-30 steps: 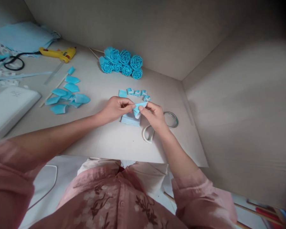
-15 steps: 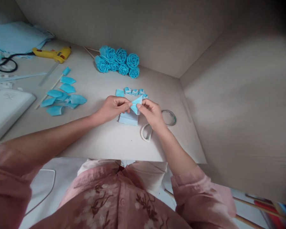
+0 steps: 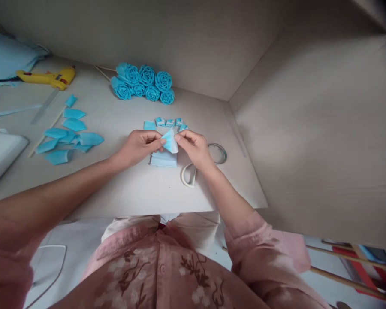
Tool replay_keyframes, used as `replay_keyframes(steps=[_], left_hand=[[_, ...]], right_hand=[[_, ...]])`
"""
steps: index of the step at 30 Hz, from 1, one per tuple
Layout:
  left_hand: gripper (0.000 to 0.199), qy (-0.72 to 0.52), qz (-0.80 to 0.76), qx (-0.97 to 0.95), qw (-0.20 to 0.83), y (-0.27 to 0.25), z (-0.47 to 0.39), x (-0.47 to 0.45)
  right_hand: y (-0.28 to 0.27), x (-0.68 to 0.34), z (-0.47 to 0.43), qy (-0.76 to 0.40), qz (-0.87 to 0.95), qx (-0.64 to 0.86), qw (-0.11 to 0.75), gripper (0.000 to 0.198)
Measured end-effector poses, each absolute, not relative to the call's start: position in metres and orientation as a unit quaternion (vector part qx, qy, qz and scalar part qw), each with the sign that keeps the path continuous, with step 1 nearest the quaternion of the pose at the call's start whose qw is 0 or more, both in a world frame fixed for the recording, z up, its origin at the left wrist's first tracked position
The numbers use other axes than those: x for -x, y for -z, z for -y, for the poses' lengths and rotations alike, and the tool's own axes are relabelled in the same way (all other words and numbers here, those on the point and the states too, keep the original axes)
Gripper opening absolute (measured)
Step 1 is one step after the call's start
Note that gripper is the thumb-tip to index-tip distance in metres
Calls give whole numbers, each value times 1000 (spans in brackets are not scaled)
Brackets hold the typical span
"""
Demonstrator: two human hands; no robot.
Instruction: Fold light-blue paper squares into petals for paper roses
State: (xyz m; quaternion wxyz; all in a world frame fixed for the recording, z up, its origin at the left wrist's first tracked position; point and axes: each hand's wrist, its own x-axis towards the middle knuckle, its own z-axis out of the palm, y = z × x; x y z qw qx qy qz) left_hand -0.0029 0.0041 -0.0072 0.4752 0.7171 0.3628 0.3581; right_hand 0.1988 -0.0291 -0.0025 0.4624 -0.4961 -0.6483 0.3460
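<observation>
Bench point(image 3: 128, 193) and everything on it sit further left in view than a second ago, because the head has turned right; the layout itself looks unchanged. Blue roses point(image 3: 146, 77) lie bunched near the back wall, with the yellow glue gun point(image 3: 48, 79) to their left and loose petals point(image 3: 73, 124) nearer the person, all out of reach of the present action. What has changed is at the hands. The left hand point(image 3: 140, 146) has a narrow grip, thumb and fingers pinched on the left point of the piece point(image 3: 170, 141). The right hand point(image 3: 194, 148) pinches the pale right edge; its thumb lay across the face before and now sits out at that edge. The pale stack point(image 3: 163, 160) rests on the bench just below. Held in the air between both hands, the piece has gone from a tight, narrow fold to a flared wedge, blue on the left and white on the right. This suggests the fold is being spread and adjusted, with the shape not yet settled. The small folded bits point(image 3: 170, 122) beyond the fingers look tighter, so this one seems only partly formed.
</observation>
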Motion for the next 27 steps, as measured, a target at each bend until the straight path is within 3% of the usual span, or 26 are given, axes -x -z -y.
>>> replay_keyframes(steps=[7, 14, 18, 24, 27], left_hand=[[32, -418, -389, -686, 451, 13, -17, 5], [31, -438, -383, -696, 421, 25, -28, 7], [30, -442, -371, -701, 419, 27, -29, 6], [26, -435, -376, -706, 413, 29, -33, 6], [27, -428, -379, -713, 406, 29, -34, 7]], right_hand=[[5, -233, 6, -249, 521, 524, 626, 32], [-20, -258, 13, -143, 508, 584, 617, 32], [-34, -265, 59, -83, 581, 618, 523, 28], [-8, -296, 119, 26, 667, 700, 255, 21], [5, -306, 127, 30, 699, 690, 184, 25]])
